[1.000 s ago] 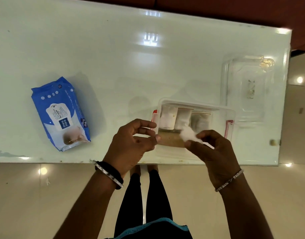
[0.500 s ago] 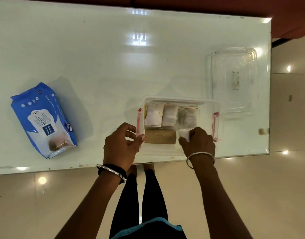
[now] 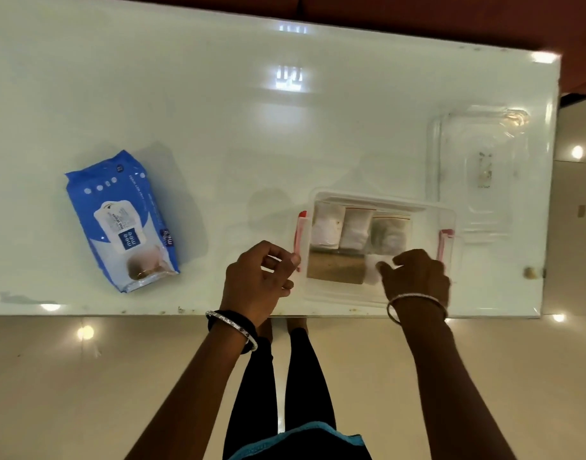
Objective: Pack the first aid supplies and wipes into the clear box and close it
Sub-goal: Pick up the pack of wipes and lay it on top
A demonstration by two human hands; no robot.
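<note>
The clear box (image 3: 381, 295) sits open at the near edge of the white table (image 3: 218, 127), toward its right end, with a red latch (image 3: 299, 239) on its left wall and a second latch (image 3: 444, 244) on its right. Along the far wall of the box stand three pale packets (image 3: 354, 227), the rightmost in a zip bag whose contents are too hazy to identify; a brown roll (image 3: 336, 268) lies in front of them by the near wall. The right hand (image 3: 417, 277) reaches down into the near right part of the box, its fingers curled over a small white wad (image 3: 372, 268); the hand covers most of it, so I cannot tell whether the fingers grip it or merely rest on it. The left hand (image 3: 256, 280) is just outside the left wall of the box, fingers loosely curled with nothing in them, thumb tip touching or nearly touching the lower end of the left latch; which one is unclear. The clear lid (image 3: 477, 171) lies flat near the right edge of the table, beyond the box and apart from it, and is hard to trace against the glossy surface apart from its glinting rim. The blue wipes pack (image 3: 122, 220) lies tilted toward the left end, well apart from the box. A bracelet (image 3: 233, 328) circles the left wrist and a bangle (image 3: 417, 302) the right. The table's left end is cut off by the frame.
</note>
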